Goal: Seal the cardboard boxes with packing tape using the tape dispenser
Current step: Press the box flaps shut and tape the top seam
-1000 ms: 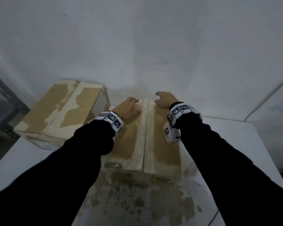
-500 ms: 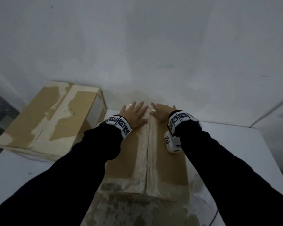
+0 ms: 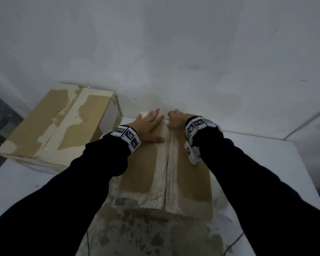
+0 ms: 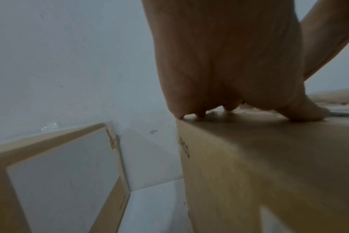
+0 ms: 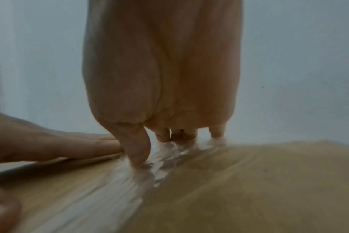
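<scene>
A worn cardboard box [image 3: 192, 182] stands in front of me on the white table [image 3: 266, 163], its flaps down. Wrinkled clear tape [image 3: 166, 172] runs along the centre seam. My left hand [image 3: 148, 124] lies flat on the left flap at the far end, fingers straight and spread. My right hand [image 3: 175, 120] presses its fingertips onto the tape beside it. In the right wrist view the fingertips [image 5: 138, 157] sit on the glossy tape [image 5: 130, 181]. In the left wrist view my left hand [image 4: 229, 63] rests near the box's far left corner [image 4: 181, 123]. No tape dispenser is in view.
A second taped cardboard box [image 3: 50, 126] sits at the back left, partly over the table's edge, a gap away from the first. A white wall [image 3: 174, 52] rises right behind both. A dark metal shelf [image 3: 0, 115] stands at far left.
Both hands were curled over the box's far edge a second ago; now the left lies flat and the right presses on the tape. The box top has come closer in view.
</scene>
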A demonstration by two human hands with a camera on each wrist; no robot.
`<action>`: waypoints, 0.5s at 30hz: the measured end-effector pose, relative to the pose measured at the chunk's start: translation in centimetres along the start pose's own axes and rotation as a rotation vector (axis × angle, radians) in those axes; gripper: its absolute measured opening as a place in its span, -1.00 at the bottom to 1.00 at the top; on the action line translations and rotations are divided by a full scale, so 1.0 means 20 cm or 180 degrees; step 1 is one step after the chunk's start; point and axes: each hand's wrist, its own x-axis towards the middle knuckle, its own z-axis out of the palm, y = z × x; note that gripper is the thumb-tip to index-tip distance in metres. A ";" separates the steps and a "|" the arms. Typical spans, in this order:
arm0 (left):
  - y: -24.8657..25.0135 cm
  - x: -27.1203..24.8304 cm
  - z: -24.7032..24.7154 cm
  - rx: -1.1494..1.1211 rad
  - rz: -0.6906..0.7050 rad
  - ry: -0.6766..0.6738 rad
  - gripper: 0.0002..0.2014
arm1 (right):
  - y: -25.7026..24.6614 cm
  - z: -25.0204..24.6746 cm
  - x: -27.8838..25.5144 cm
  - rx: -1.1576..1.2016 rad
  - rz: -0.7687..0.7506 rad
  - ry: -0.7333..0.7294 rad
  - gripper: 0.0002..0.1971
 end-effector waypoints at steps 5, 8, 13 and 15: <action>0.01 0.01 0.01 0.0128 -0.0076 -0.0005 -0.05 | 0.03 0.05 -0.07 -0.0452 -0.0158 -0.0322 -0.31; 0.02 0.00 0.01 0.0211 -0.0102 -0.0002 -0.06 | -0.01 0.13 -0.16 -0.0594 -0.0159 -0.0526 -0.29; 0.09 -0.05 0.00 0.0374 -0.0249 0.0037 -0.13 | -0.05 0.19 -0.22 -0.0659 -0.0006 -0.0393 -0.31; 0.14 -0.10 0.01 0.0454 -0.0247 0.0066 -0.19 | -0.05 0.19 -0.23 -0.0657 0.0008 -0.0363 -0.32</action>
